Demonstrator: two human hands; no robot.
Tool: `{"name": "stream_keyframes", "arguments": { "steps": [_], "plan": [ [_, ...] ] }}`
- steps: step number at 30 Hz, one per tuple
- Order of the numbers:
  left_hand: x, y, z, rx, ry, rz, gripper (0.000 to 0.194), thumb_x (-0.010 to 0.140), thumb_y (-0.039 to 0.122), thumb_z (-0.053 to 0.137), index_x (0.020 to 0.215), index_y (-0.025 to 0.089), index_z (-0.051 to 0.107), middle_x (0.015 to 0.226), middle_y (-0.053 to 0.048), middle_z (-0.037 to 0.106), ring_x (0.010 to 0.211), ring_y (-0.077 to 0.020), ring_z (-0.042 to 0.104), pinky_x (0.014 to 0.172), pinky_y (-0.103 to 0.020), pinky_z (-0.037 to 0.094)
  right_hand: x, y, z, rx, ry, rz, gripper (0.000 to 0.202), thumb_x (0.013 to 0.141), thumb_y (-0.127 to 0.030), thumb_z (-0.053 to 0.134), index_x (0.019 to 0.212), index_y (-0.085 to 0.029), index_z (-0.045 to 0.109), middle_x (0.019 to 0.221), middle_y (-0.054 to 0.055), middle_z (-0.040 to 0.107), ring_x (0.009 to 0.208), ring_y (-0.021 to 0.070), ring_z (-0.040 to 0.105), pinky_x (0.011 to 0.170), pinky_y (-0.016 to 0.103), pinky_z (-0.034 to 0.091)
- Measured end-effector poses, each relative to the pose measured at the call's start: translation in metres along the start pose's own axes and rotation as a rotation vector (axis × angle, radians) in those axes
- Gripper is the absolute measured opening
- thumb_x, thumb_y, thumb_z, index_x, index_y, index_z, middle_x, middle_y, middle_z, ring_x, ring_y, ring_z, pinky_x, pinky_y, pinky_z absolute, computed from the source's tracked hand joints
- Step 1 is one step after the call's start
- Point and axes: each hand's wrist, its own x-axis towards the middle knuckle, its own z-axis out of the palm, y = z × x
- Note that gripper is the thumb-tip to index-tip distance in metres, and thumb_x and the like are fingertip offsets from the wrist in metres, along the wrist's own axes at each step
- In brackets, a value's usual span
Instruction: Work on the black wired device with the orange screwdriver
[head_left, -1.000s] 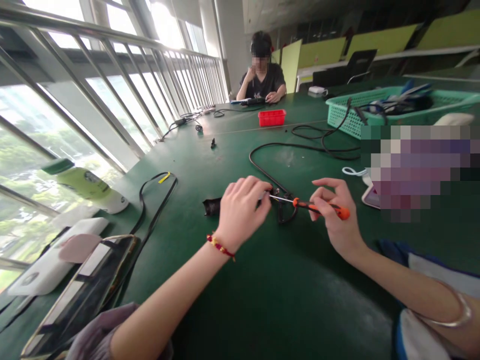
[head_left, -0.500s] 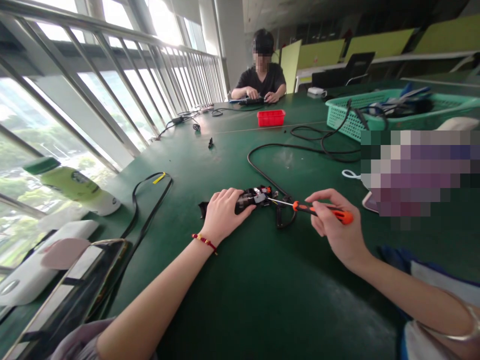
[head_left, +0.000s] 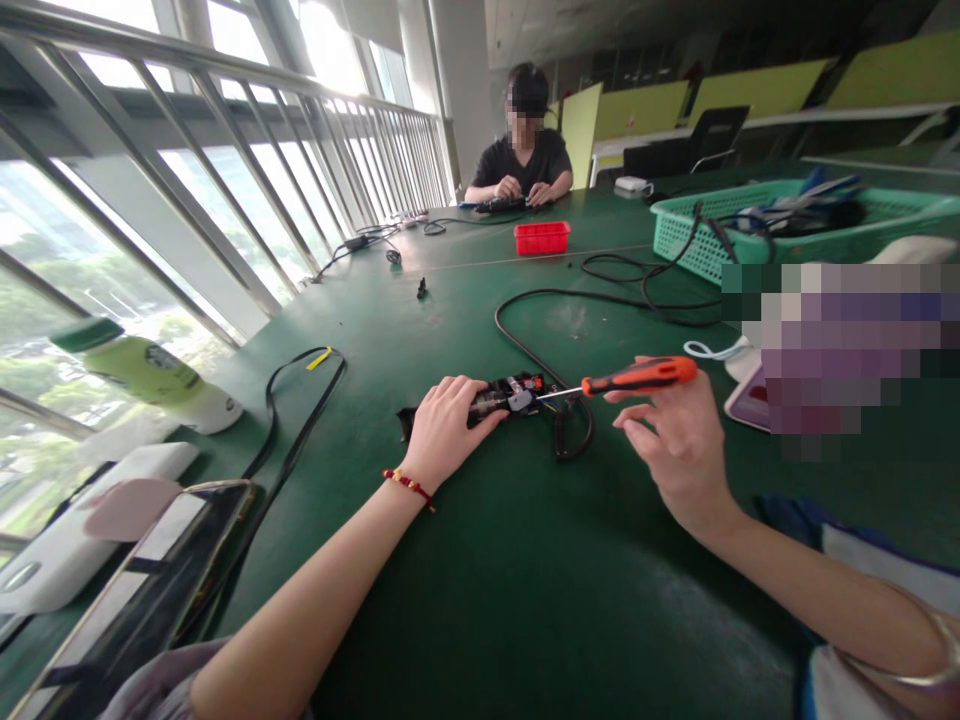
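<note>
My left hand (head_left: 448,425) is closed over a long black corded device (head_left: 491,398) lying on the green table, and covers its middle. At the right end the device is opened up, showing a grey block (head_left: 520,401), an orange-red part and thin coloured wires. My right hand (head_left: 679,440) holds an orange-and-black screwdriver (head_left: 637,377) between thumb and fingers, the other fingers loosely curled. The screwdriver's shaft points left and its tip is at the grey block; whether it sits in a screw is too small to tell.
A black cable (head_left: 517,297) runs from the device toward a green basket (head_left: 690,245) of tools. Beyond stands a red tray (head_left: 541,238), with a co-worker (head_left: 523,160) behind it. At left are a bottle (head_left: 150,375), a black strap (head_left: 300,430) and a phone (head_left: 142,590).
The screwdriver's handle has risen and now lies higher across my right hand, whose fingers have shifted beneath it. My left hand and the device stay put. The co-worker's hands moved slightly.
</note>
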Motion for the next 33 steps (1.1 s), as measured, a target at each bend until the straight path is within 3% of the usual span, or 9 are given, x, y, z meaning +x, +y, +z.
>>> {"name": "stream_keyframes", "arguments": {
  "steps": [2, 4, 8, 10, 13, 15, 21, 27, 33],
  "plan": [
    [0.0, 0.0, 0.0, -0.002, 0.006, 0.001, 0.034, 0.085, 0.045, 0.052, 0.102, 0.016, 0.055, 0.095, -0.005, 0.06, 0.091, -0.0216, 0.053, 0.078, -0.034, 0.042, 0.002, 0.004, -0.001, 0.01, 0.016, 0.01, 0.045, 0.069, -0.023, 0.066, 0.11, -0.028, 0.048, 0.1, 0.003, 0.055, 0.077, 0.018, 0.06, 0.054, 0.029, 0.048],
    [0.0, 0.0, 0.0, -0.005, 0.009, 0.003, 0.033, 0.085, 0.045, 0.053, 0.101, 0.016, 0.055, 0.095, -0.005, 0.06, 0.09, -0.0214, 0.053, 0.077, -0.034, 0.043, 0.001, 0.003, -0.002, -0.016, 0.021, 0.036, 0.04, 0.072, -0.025, 0.064, 0.109, -0.027, 0.05, 0.082, 0.0, 0.055, 0.062, 0.0145, 0.056, 0.048, 0.027, 0.044],
    [0.0, 0.001, -0.002, -0.011, 0.01, 0.001, 0.033, 0.085, 0.045, 0.053, 0.101, 0.017, 0.055, 0.095, -0.005, 0.06, 0.09, -0.0218, 0.053, 0.077, -0.034, 0.043, -0.005, -0.009, -0.003, -0.126, -0.08, 0.128, 0.013, 0.083, -0.029, 0.056, 0.094, -0.024, 0.058, 0.05, -0.007, 0.039, 0.038, 0.0087, 0.035, 0.036, 0.023, 0.028],
    [0.0, 0.001, -0.002, -0.017, 0.007, -0.002, 0.033, 0.084, 0.045, 0.053, 0.101, 0.016, 0.055, 0.095, -0.005, 0.06, 0.09, -0.0218, 0.053, 0.077, -0.034, 0.043, -0.008, -0.012, -0.001, -0.137, -0.088, 0.1, 0.013, 0.082, -0.027, 0.057, 0.095, -0.025, 0.056, 0.051, -0.006, 0.042, 0.04, 0.01, 0.04, 0.039, 0.025, 0.033],
    [0.0, 0.002, -0.003, -0.019, 0.005, 0.0, 0.033, 0.084, 0.045, 0.054, 0.101, 0.016, 0.054, 0.094, -0.005, 0.06, 0.09, -0.0218, 0.053, 0.077, -0.034, 0.044, -0.007, -0.011, 0.0, -0.075, -0.049, -0.025, 0.034, 0.074, -0.021, 0.065, 0.104, -0.028, 0.051, 0.079, 0.0, 0.055, 0.063, 0.016, 0.057, 0.056, 0.032, 0.048],
    [0.0, 0.001, -0.003, -0.011, 0.008, 0.004, 0.033, 0.084, 0.045, 0.054, 0.101, 0.017, 0.054, 0.094, -0.005, 0.06, 0.09, -0.0218, 0.053, 0.077, -0.034, 0.044, -0.005, -0.008, 0.0, -0.055, -0.027, -0.058, 0.04, 0.072, -0.021, 0.067, 0.106, -0.029, 0.05, 0.089, 0.002, 0.055, 0.067, 0.0167, 0.057, 0.057, 0.032, 0.049],
    [-0.001, 0.0, 0.0, 0.043, 0.043, 0.038, 0.032, 0.086, 0.044, 0.052, 0.104, 0.018, 0.051, 0.099, -0.006, 0.059, 0.09, -0.0219, 0.054, 0.077, -0.034, 0.042, -0.008, -0.011, -0.001, -0.143, -0.098, 0.097, 0.011, 0.082, -0.027, 0.056, 0.093, -0.026, 0.054, 0.051, -0.007, 0.04, 0.039, 0.01, 0.038, 0.037, 0.024, 0.033],
    [-0.001, 0.0, 0.0, 0.059, 0.038, 0.004, 0.031, 0.087, 0.042, 0.05, 0.105, 0.017, 0.048, 0.099, -0.005, 0.059, 0.088, -0.0204, 0.057, 0.077, -0.032, 0.041, -0.004, -0.008, 0.0, -0.084, -0.034, -0.033, 0.038, 0.072, -0.019, 0.064, 0.106, -0.029, 0.049, 0.089, 0.003, 0.054, 0.074, 0.0188, 0.057, 0.062, 0.034, 0.05],
    [-0.001, 0.0, 0.002, 0.07, 0.02, -0.015, 0.031, 0.088, 0.043, 0.049, 0.106, 0.018, 0.048, 0.098, -0.005, 0.059, 0.087, -0.0207, 0.058, 0.076, -0.033, 0.041, -0.006, -0.009, 0.0, -0.137, -0.093, 0.148, 0.008, 0.082, -0.027, 0.055, 0.089, -0.024, 0.054, 0.054, -0.007, 0.041, 0.039, 0.0084, 0.036, 0.038, 0.023, 0.029]
  ]
}}
